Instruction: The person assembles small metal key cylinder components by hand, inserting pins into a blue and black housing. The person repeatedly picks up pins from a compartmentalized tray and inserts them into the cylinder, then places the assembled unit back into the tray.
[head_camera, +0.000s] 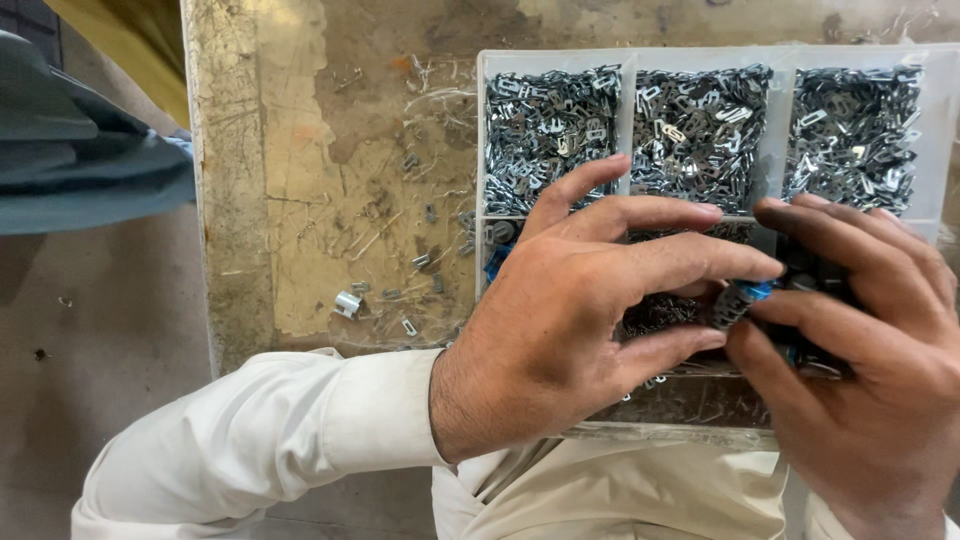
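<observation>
While both hands work over the clear plastic compartmented tray (480, 180) on the worn surface (330, 150), head view: left hand (570, 330) and right hand (860, 340) fingers pinched shut on small blue-and-metal part (745, 298), above lower compartment. Top 3 bins hold small metal clips (550, 125). Looks mid-assembly; fine alignment req'd.

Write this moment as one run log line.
left hand: touching small blue part | right hand: pinching it | below: compartment tray of metal clips

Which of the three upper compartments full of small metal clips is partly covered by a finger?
The left compartment of the clear plastic box: the left hand's index fingertip overlaps its lower right corner; the others lie uncovered.
</observation>
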